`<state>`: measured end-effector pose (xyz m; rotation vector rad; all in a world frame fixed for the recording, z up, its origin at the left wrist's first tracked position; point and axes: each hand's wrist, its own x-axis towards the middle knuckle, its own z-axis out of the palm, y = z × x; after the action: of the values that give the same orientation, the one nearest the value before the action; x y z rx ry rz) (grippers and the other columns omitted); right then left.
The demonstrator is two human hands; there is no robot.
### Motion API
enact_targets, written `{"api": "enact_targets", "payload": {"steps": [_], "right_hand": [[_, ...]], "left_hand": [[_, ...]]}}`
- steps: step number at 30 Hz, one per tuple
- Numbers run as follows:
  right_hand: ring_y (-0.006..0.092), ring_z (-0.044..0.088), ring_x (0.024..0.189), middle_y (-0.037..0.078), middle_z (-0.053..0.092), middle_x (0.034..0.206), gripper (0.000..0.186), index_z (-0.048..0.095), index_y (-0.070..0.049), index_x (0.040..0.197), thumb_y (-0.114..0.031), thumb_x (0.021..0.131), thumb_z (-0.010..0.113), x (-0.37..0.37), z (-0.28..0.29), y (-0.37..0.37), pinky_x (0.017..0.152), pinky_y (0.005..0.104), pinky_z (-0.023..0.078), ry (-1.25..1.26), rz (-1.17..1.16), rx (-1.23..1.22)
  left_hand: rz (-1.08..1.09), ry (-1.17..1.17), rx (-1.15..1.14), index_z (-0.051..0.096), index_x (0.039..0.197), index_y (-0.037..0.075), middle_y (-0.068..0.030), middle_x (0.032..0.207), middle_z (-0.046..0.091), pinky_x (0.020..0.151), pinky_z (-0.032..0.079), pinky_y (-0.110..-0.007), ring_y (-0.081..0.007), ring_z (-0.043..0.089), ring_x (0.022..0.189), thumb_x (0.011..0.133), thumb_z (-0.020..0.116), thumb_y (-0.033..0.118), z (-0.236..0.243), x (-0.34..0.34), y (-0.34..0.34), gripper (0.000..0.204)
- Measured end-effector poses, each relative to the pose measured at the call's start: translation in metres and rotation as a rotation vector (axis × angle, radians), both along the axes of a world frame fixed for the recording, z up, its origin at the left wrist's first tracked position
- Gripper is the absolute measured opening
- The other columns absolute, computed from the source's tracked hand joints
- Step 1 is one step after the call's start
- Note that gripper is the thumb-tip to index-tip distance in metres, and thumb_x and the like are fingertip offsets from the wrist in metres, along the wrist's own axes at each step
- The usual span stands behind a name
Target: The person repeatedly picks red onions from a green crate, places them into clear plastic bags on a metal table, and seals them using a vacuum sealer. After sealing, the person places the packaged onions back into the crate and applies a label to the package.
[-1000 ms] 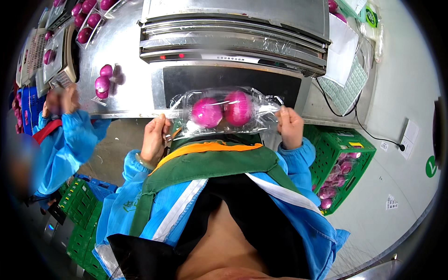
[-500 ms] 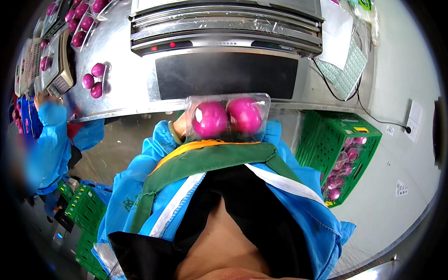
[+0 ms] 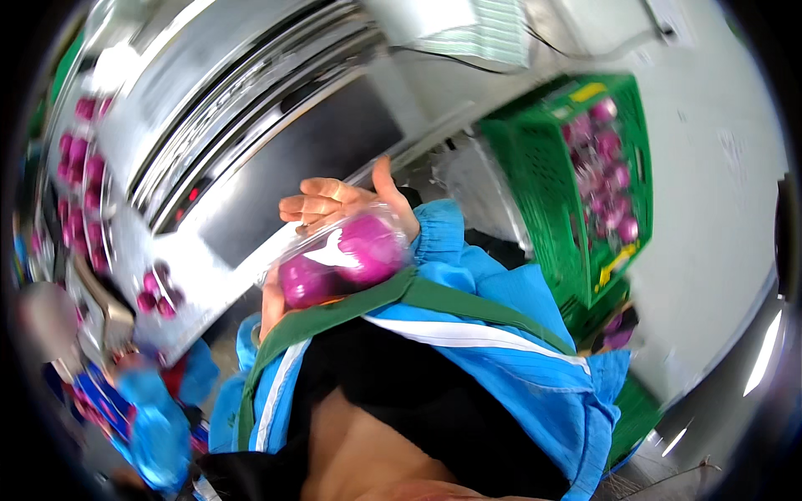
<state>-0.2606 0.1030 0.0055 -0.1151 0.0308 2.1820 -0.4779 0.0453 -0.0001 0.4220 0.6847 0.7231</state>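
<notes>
Likely the pack (image 3: 344, 257) is feeling hefty, firm & slick, needing both ends cradled, w/ L hand (image 3: 272, 302) grasping one, R hand (image 3: 361, 206) spreading its fingers, unclenched.

"What did the clear plastic pack (image 3: 332, 250) hold?"
"Two glossy red onions (image 3: 376, 244), side by side, showing purple through plastic that glinted white."
"How did it sit?"
"It slanted, its right end higher in view, between the person's left hand (image 3: 271, 306) and right hand (image 3: 357, 203)."
</notes>
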Motion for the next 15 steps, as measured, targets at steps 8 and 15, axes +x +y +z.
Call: {"api": "enact_targets", "payload": {"steps": [8, 15], "right_hand": [[0.0254, 0.045, 0.128, 0.012, 0.049, 0.137, 0.062, 0.039, -0.005, 0.139, -0.049, 0.097, 0.044, 0.091, 0.001, -0.038, 0.109, 0.0431, 0.033, -0.567, -0.762, -0.242], [0.0332, 0.046, 0.126, 0.015, 0.047, 0.136, 0.072, 0.038, -0.006, 0.138, -0.062, 0.093, 0.040, 0.396, 0.037, -0.159, 0.106, 0.0542, 0.037, -1.134, -1.463, -0.257]], "left_hand": [[-0.174, 0.256, 0.040, 0.027, 0.146, 0.006, -0.0157, 0.139, 0.045, 0.107, 0.036, -0.044, -0.0298, 0.047, 0.126, 0.094, 0.046, 0.055, -0.005, 0.131, 0.061, 0.074], [-0.780, 0.176, 0.478, 0.038, 0.140, 0.000, -0.0146, 0.136, 0.050, 0.104, 0.039, -0.036, -0.0244, 0.049, 0.125, 0.092, 0.052, -0.001, 0.023, 0.278, 0.073, 0.050]]}}
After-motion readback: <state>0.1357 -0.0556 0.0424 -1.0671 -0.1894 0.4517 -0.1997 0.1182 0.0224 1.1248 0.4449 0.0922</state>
